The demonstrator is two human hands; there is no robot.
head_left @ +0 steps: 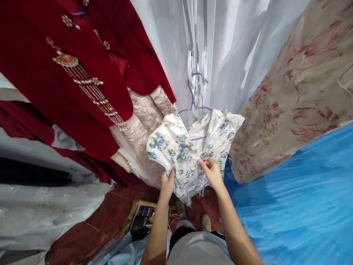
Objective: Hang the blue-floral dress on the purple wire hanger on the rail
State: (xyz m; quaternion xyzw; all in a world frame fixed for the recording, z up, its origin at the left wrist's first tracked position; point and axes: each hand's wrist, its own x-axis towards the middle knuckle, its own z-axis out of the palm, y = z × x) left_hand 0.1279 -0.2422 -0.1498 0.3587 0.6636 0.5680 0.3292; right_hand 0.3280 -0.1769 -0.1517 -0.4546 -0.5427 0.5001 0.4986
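A white blouse with blue flowers (183,151) hangs in front of me on a purple wire hanger (192,101). The hanger's hook is up among several white rings or hangers (197,60). My left hand (167,184) grips the blouse's side edge, thumb on the outside and fingers mostly hidden behind the cloth. At the front opening, my right hand (211,170) pinches the fabric between thumb and fingers. One front edge lies folded near the neckline, and the hem hangs loose below my hands.
Dark red garments with a beaded ornament (66,60) hang at the left, beside a pink brocade cloth (149,117). A beige floral garment (275,110) and blue tulle (298,198) fill the right. Below, a wooden stool-like frame (135,206) holding small items stands on red tiles (102,209).
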